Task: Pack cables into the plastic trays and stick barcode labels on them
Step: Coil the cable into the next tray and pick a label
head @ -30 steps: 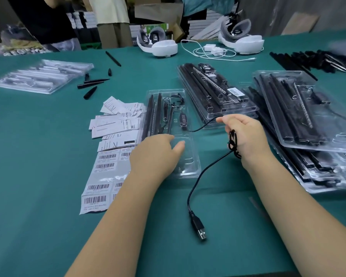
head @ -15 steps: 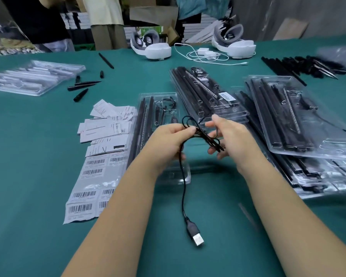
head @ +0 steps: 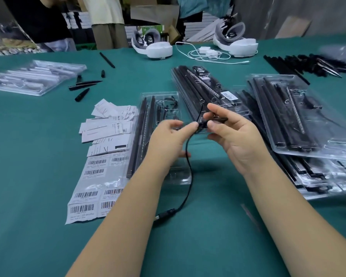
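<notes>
Both hands' grip clamps the black cable (head: 188,162): left hand (head: 168,140) pinching; right hand (head: 234,134) pinching.

I see a broad table (head: 38,196) under green cloth filling most of my view. Beyond its far edge stand cardboard boxes (head: 154,12) and stacked flat cartons (head: 200,25), with what may be a grey wall (head: 278,15) on the right.

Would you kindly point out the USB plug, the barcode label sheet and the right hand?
USB plug (head: 165,214), head view, on its black body.
Barcode label sheet (head: 92,188), head view, mid-sheet.
Right hand (head: 235,134), head view, on its palm.
</notes>
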The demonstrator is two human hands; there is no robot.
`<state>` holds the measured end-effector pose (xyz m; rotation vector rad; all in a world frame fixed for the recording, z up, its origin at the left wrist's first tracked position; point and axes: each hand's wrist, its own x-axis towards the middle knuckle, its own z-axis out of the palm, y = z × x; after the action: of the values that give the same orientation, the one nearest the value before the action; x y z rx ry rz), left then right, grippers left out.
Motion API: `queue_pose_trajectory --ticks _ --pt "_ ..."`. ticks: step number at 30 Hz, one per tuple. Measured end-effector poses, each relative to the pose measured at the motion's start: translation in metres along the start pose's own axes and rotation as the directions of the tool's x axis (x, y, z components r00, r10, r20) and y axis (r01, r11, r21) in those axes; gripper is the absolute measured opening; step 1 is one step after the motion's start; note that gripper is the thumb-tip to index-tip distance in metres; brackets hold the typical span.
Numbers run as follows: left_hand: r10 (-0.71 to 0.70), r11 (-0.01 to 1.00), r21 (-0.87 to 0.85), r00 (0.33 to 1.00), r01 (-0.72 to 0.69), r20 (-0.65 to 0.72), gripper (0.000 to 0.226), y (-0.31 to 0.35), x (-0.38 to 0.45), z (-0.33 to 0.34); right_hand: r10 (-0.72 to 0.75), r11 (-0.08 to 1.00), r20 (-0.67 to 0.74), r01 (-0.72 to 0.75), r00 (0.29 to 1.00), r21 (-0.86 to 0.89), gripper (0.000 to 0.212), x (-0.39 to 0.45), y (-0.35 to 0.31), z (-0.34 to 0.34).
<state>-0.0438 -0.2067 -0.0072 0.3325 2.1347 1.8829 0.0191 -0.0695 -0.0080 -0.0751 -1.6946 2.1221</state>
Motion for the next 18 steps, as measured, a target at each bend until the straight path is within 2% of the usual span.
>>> queue_pose_trajectory --ticks 1,2,3,4,5,8,10,13,15,18 --pt "0.091 0.992 0.09 0.994 -0.084 -0.068 0.045 -0.002 0.0 0.0 -0.001 1.0 -0.011 0.001 1.0 -0.025 0.031 0.0 0.0 0.0" --pt "0.208 0.958 0.218 0.975 -0.187 -0.077 0.047 -0.004 -0.001 -0.001 -0.001 0.999 -0.016 0.0 1.0 -0.051 0.029 0.001 0.0 0.0" --pt "0.322 0.892 0.346 0.946 -0.292 -0.034 0.036 -0.003 -0.004 -0.001 0.001 0.998 -0.015 -0.002 1.0 -0.068 0.028 0.0 0.001 0.0" --pt "0.383 0.832 0.419 0.923 -0.363 0.039 0.019 0.0 -0.007 0.001 0.002 0.997 -0.01 -0.003 1.0 -0.074 0.026 0.0 0.002 0.001" --pt "0.407 0.792 0.454 0.907 -0.407 0.103 0.013 0.002 -0.01 0.002 0.006 0.997 -0.003 -0.006 1.0 -0.075 0.024 0.0 0.003 0.003" --pt "0.415 0.774 0.44 0.89 -0.455 0.192 0.019 0.0 -0.01 0.005 0.04 0.998 0.033 -0.038 0.999 -0.04 0.019 -0.002 0.006 0.006" --pt "0.412 0.756 0.452 0.881 -0.473 0.234 0.024 -0.004 -0.009 0.007 0.079 0.997 0.113 -0.079 0.991 -0.001 0.03 -0.002 0.007 0.006" --pt "0.369 0.805 0.428 0.912 -0.411 0.18 0.031 -0.005 -0.009 0.012 0.105 0.994 0.221 -0.107 0.97 -0.002 0.038 -0.001 0.009 0.012" --pt "0.371 0.869 0.311 0.922 -0.386 0.108 0.018 -0.002 -0.009 0.012 0.067 0.992 0.174 -0.048 0.982 -0.114 0.035 -0.001 0.011 0.013" --pt "0.336 0.931 0.13 0.939 -0.342 0.067 0.029 -0.002 -0.008 0.008 0.018 0.967 0.041 -0.007 0.999 -0.256 0.039 0.002 0.013 0.01"
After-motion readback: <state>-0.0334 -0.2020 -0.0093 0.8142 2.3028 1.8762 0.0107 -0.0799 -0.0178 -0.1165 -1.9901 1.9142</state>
